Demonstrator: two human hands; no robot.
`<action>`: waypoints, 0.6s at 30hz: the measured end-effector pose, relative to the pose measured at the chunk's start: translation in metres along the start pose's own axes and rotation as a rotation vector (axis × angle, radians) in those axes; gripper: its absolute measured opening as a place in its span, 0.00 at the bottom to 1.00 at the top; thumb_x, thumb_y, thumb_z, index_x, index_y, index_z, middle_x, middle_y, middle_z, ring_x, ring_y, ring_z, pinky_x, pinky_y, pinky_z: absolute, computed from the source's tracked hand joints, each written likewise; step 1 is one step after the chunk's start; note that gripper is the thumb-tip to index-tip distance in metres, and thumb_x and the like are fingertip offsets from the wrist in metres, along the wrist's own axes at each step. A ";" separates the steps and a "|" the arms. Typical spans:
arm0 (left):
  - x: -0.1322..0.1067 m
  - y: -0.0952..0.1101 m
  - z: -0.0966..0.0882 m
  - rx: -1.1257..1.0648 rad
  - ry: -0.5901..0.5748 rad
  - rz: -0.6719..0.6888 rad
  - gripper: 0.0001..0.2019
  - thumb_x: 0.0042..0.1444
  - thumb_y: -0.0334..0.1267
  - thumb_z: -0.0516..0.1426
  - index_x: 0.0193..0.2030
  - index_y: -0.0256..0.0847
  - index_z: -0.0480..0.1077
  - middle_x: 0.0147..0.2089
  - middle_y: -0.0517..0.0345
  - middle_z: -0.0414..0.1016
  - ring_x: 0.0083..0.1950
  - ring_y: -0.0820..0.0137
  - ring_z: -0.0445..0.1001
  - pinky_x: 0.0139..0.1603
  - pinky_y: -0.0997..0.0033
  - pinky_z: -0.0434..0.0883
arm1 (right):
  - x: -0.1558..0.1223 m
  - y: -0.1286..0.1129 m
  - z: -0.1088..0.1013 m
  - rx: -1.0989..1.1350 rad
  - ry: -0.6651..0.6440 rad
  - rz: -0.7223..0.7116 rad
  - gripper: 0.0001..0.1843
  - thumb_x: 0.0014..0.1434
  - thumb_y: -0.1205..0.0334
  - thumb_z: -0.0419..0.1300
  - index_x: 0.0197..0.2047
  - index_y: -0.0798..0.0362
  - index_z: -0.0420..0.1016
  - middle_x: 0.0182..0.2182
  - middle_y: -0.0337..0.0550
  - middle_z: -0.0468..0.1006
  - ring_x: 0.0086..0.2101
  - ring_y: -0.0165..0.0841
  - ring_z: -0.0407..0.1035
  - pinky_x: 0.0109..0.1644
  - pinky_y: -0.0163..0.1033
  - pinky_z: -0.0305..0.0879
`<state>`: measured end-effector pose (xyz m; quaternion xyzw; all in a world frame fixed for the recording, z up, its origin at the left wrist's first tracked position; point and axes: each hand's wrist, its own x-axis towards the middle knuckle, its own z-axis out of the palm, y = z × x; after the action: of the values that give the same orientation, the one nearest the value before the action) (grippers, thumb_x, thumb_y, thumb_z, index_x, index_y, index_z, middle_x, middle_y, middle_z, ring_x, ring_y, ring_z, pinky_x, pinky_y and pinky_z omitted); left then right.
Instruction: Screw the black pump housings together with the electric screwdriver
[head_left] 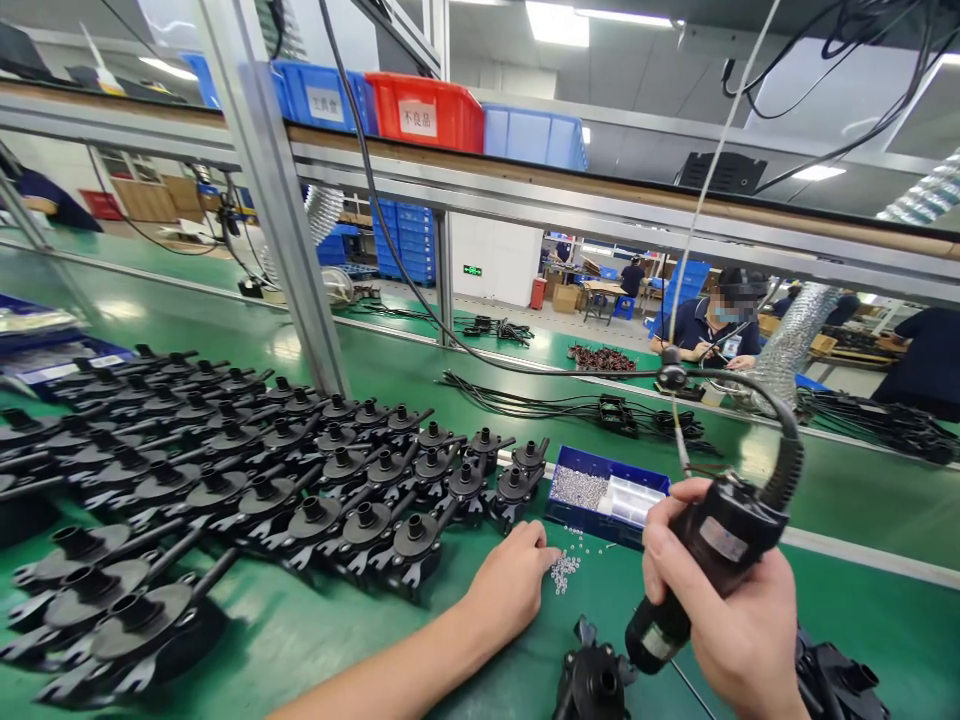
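My right hand (739, 600) is wrapped round a black corded electric screwdriver (724, 545), hung from a cord and tilted with its lower end down to the left. Just left of and below it is a black plastic part with a round collar (595, 682). My left hand (511, 578) rests on the green bench, fingers curled and pinched at the edge of a small pile of shiny metal nuts or washers (564, 572). Whatever lies between its fingertips is hidden. Behind the pile, a blue tray (611, 462) holds more small metal pieces and a white divided insert.
Rows of similar black parts (311, 515) cover the bench's left side. More black parts (840, 680) lie at the lower right. A metal post (281, 200) and a shelf with blue and red bins (427, 110) stand ahead. A co-worker (712, 325) sits across the line.
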<state>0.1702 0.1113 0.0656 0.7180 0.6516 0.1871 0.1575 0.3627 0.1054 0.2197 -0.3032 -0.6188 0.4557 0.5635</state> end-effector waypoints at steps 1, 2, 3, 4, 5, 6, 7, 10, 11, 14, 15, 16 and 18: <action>0.001 0.000 0.000 0.003 -0.002 -0.020 0.20 0.72 0.28 0.48 0.46 0.40 0.82 0.49 0.47 0.75 0.52 0.57 0.75 0.52 0.62 0.70 | -0.001 0.001 0.001 0.034 0.011 -0.021 0.14 0.69 0.54 0.72 0.52 0.45 0.74 0.34 0.36 0.78 0.23 0.28 0.70 0.28 0.35 0.69; 0.002 0.000 0.000 0.004 -0.005 -0.041 0.19 0.73 0.29 0.48 0.45 0.40 0.82 0.48 0.47 0.76 0.51 0.57 0.76 0.52 0.62 0.71 | -0.002 0.002 0.002 0.072 0.017 -0.031 0.13 0.69 0.56 0.71 0.52 0.45 0.74 0.34 0.35 0.78 0.23 0.28 0.70 0.28 0.35 0.69; 0.003 0.000 -0.001 0.006 -0.009 -0.063 0.18 0.73 0.29 0.49 0.44 0.38 0.81 0.48 0.46 0.76 0.50 0.57 0.77 0.52 0.61 0.71 | -0.004 0.004 0.004 0.111 0.019 -0.030 0.13 0.70 0.57 0.71 0.52 0.44 0.74 0.33 0.35 0.77 0.23 0.28 0.70 0.28 0.35 0.69; 0.003 0.000 -0.001 0.007 -0.013 -0.085 0.17 0.73 0.29 0.49 0.43 0.37 0.80 0.48 0.45 0.77 0.50 0.56 0.77 0.52 0.60 0.71 | -0.005 0.007 0.006 0.148 0.019 -0.023 0.13 0.70 0.57 0.71 0.52 0.44 0.74 0.33 0.35 0.77 0.23 0.28 0.70 0.28 0.35 0.69; 0.002 0.001 -0.002 0.008 -0.020 -0.101 0.16 0.72 0.28 0.49 0.43 0.35 0.79 0.47 0.44 0.77 0.50 0.55 0.78 0.52 0.59 0.71 | -0.007 0.009 0.008 0.179 0.016 -0.013 0.13 0.70 0.57 0.71 0.52 0.44 0.73 0.33 0.35 0.77 0.22 0.28 0.70 0.27 0.35 0.69; 0.000 0.004 -0.003 0.007 -0.027 -0.110 0.15 0.71 0.27 0.49 0.42 0.34 0.78 0.47 0.42 0.77 0.50 0.54 0.78 0.52 0.59 0.70 | -0.008 0.012 0.010 0.203 0.009 -0.005 0.13 0.70 0.57 0.71 0.52 0.43 0.73 0.33 0.35 0.77 0.22 0.28 0.70 0.27 0.35 0.69; -0.003 0.006 -0.005 0.005 -0.031 -0.112 0.15 0.71 0.26 0.49 0.43 0.34 0.77 0.48 0.41 0.78 0.51 0.54 0.78 0.52 0.59 0.70 | -0.010 0.014 0.012 0.215 0.001 -0.003 0.13 0.70 0.57 0.71 0.52 0.43 0.73 0.33 0.34 0.77 0.22 0.28 0.70 0.27 0.35 0.69; -0.019 0.018 -0.012 -0.062 -0.049 -0.089 0.12 0.72 0.28 0.49 0.43 0.38 0.74 0.46 0.48 0.79 0.47 0.59 0.76 0.47 0.63 0.67 | -0.012 0.018 0.015 0.210 -0.026 0.005 0.14 0.70 0.56 0.71 0.53 0.44 0.72 0.33 0.35 0.77 0.22 0.28 0.70 0.27 0.35 0.68; -0.025 0.021 -0.014 -0.140 -0.080 -0.092 0.11 0.73 0.30 0.50 0.42 0.40 0.72 0.42 0.53 0.78 0.44 0.62 0.75 0.44 0.65 0.66 | -0.013 0.019 0.015 0.207 -0.035 0.017 0.14 0.70 0.56 0.71 0.53 0.45 0.72 0.33 0.36 0.77 0.22 0.27 0.70 0.27 0.34 0.67; -0.039 0.028 -0.019 -0.470 -0.290 -0.166 0.09 0.65 0.30 0.56 0.33 0.43 0.66 0.31 0.63 0.71 0.35 0.69 0.68 0.34 0.70 0.59 | -0.015 0.018 0.016 0.219 -0.058 0.059 0.16 0.69 0.54 0.72 0.53 0.46 0.72 0.34 0.36 0.77 0.22 0.27 0.71 0.28 0.34 0.68; -0.042 0.028 -0.019 -0.560 -0.370 -0.206 0.09 0.62 0.29 0.56 0.31 0.43 0.64 0.29 0.65 0.68 0.32 0.70 0.66 0.32 0.71 0.58 | -0.015 0.017 0.016 0.225 -0.062 0.069 0.16 0.69 0.53 0.72 0.53 0.46 0.72 0.34 0.36 0.77 0.22 0.27 0.71 0.28 0.34 0.68; -0.043 0.029 -0.018 -0.623 -0.439 -0.248 0.09 0.60 0.28 0.56 0.30 0.43 0.63 0.27 0.66 0.66 0.29 0.71 0.64 0.30 0.71 0.57 | -0.016 0.017 0.016 0.227 -0.064 0.076 0.16 0.69 0.53 0.73 0.53 0.45 0.72 0.34 0.36 0.77 0.22 0.27 0.71 0.27 0.34 0.68; -0.043 0.029 -0.014 -0.721 -0.542 -0.341 0.08 0.58 0.29 0.55 0.29 0.44 0.63 0.25 0.67 0.64 0.24 0.73 0.62 0.25 0.72 0.57 | -0.016 0.015 0.016 0.222 -0.063 0.084 0.16 0.68 0.53 0.73 0.52 0.45 0.72 0.34 0.36 0.77 0.22 0.26 0.71 0.27 0.33 0.68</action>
<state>0.1850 0.0659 0.0890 0.5236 0.5891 0.1787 0.5890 0.3474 0.0936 0.1998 -0.2501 -0.5687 0.5541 0.5541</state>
